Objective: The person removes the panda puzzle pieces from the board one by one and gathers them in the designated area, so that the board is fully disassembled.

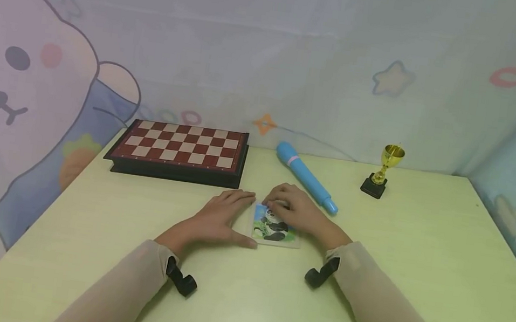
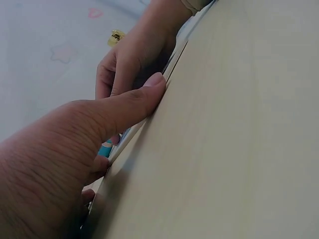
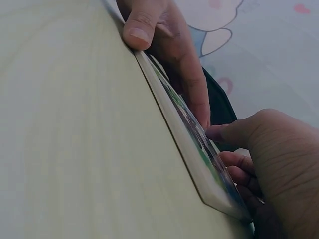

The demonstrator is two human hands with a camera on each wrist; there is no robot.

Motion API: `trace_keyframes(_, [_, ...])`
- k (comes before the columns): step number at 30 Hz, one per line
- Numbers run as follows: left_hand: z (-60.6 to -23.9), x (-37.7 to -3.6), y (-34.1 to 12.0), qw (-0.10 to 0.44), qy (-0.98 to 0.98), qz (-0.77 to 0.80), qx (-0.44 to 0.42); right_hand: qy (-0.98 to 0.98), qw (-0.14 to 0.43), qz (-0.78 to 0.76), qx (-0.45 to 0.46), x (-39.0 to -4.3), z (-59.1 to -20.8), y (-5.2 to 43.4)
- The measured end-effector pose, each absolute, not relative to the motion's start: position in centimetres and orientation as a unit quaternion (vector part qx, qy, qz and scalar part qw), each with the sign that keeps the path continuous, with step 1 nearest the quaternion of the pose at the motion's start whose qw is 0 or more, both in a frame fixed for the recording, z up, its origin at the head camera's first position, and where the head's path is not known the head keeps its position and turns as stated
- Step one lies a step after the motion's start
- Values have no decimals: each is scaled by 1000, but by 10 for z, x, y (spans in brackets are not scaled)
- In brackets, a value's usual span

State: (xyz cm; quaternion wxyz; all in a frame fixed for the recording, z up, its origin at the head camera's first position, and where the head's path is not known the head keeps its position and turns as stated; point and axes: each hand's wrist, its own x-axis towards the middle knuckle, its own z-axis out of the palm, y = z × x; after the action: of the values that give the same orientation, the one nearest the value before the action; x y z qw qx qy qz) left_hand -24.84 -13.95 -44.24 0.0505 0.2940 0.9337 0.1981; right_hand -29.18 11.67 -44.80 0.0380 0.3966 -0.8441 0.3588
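A small square panda picture board with a pale border lies flat on the table. My left hand holds it by the left side, thumb at the near corner and fingers stretched to the far one. In the right wrist view, the left thumb presses against the board's pale edge. Over the picture's upper part is my right hand, fingers bent and thumb tip on the far part of the picture. The right fingers curl at the board's far edge. The right hand hides part of the panda.
A red-and-white chessboard box stands at the back left of the table. Beyond the right hand lies a light-blue toy microphone. A small gold trophy cup on a black base stands at the back right. A cartoon curtain hangs behind.
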Motion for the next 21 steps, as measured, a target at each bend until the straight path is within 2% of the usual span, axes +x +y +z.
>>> trace_keyframes(6, [-442,-248,-137,43,936,210,279,-845,8,375,382,-294,-448,114])
trace_keyframes(17, [-437,-246,-130,45,931,246,267,-852,-11,412,324,-296,-448,108])
trace_keyframes(21, [-437,-244,-130,49,932,244,264,-839,-24,428,334,-294,-448,109])
